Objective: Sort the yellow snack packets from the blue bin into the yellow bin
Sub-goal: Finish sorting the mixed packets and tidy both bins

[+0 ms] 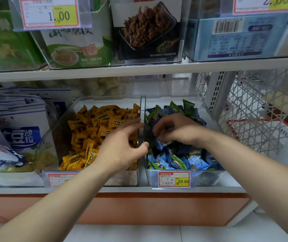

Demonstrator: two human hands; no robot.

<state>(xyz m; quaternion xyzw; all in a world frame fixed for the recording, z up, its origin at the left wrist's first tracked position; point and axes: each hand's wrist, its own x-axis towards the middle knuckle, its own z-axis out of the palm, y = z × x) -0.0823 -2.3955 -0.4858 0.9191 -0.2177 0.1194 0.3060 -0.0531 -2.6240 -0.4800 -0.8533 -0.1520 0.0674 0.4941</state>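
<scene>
the yellow bin (122,179), heaped with yellow snack packets (94,130), lies under the left hand (120,149), its fingers spread and empty; the blue bin (207,179) lies under the right hand (176,130), fingers (159,126) curled into blue packets (179,161). likely the hunt for a stray, though i cannot tell if they pinch one; next calls for a sure pinch and a carry across to the left fingers

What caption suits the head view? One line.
Right hand reaches into the blue packets; left hand hovers over the yellow bin.
</scene>
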